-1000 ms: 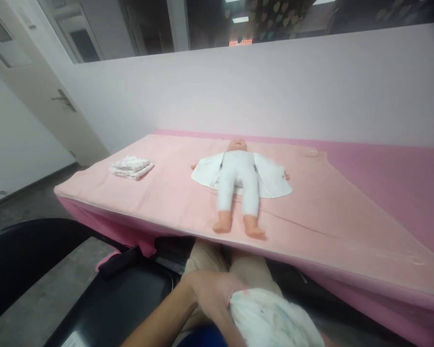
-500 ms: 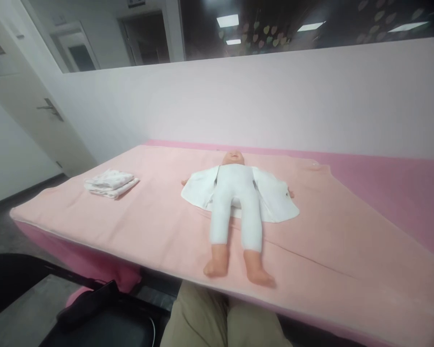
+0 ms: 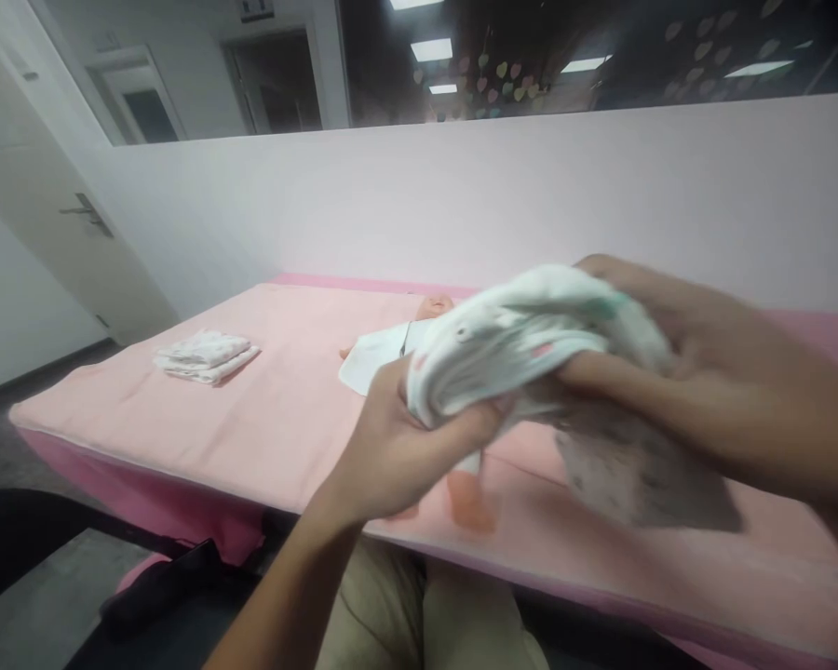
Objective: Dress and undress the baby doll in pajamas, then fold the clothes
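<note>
Gathered between my two hands is a bunched white baby garment (image 3: 509, 326) with small coloured prints, held up above the near side of the table. My left hand (image 3: 398, 437) grips its left end, with the thumb along the lower edge. On the opposite side my right hand (image 3: 635, 335) is closed on the cloth, its thumb reaching into the folds. A loose part of the cloth (image 3: 628, 465) hangs blurred below the right hand. Behind it lies a baby doll (image 3: 434, 305) in white clothing, mostly hidden; its head, one spread sleeve and a foot show.
A folded stack of white cloths (image 3: 206, 356) sits on the left of the pink-covered table (image 3: 272, 409). Beyond the table runs a white wall (image 3: 265, 200) with a window above. A dark chair (image 3: 168, 605) stands at the lower left.
Both hands have come into view from below and the right, bringing the bunched garment. It covers most of the doll, which was fully visible before. The camera view has shifted slightly.
</note>
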`<action>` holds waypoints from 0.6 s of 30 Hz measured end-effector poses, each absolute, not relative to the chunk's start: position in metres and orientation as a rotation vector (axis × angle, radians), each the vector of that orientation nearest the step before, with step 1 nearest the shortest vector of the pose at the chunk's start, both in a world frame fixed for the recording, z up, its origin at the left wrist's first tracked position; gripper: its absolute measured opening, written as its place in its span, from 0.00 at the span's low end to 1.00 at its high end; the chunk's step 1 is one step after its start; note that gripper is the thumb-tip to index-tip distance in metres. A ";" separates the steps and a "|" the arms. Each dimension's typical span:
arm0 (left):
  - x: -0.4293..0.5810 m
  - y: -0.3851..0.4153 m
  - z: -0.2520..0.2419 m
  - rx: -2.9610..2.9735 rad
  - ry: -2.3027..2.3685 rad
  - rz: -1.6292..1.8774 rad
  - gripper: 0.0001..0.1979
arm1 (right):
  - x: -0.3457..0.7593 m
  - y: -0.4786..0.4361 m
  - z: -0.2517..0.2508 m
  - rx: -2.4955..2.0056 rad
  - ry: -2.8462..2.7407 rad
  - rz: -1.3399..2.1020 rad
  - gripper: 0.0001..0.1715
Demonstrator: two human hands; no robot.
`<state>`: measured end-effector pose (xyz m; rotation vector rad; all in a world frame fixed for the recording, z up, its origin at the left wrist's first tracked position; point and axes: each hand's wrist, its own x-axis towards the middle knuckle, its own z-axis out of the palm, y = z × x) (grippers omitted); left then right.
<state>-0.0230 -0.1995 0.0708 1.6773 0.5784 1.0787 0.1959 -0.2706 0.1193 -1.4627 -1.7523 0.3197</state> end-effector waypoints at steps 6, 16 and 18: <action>-0.043 -0.201 0.007 1.588 1.050 1.076 0.14 | 0.164 -0.226 0.068 -1.483 -1.840 0.800 0.11; -0.082 -0.234 -0.041 1.492 1.298 0.919 0.19 | 0.132 -0.223 0.026 -1.670 -1.910 1.164 0.12; -0.087 -0.236 -0.045 1.498 1.339 0.906 0.19 | 0.126 -0.222 0.020 -1.717 -1.972 1.150 0.12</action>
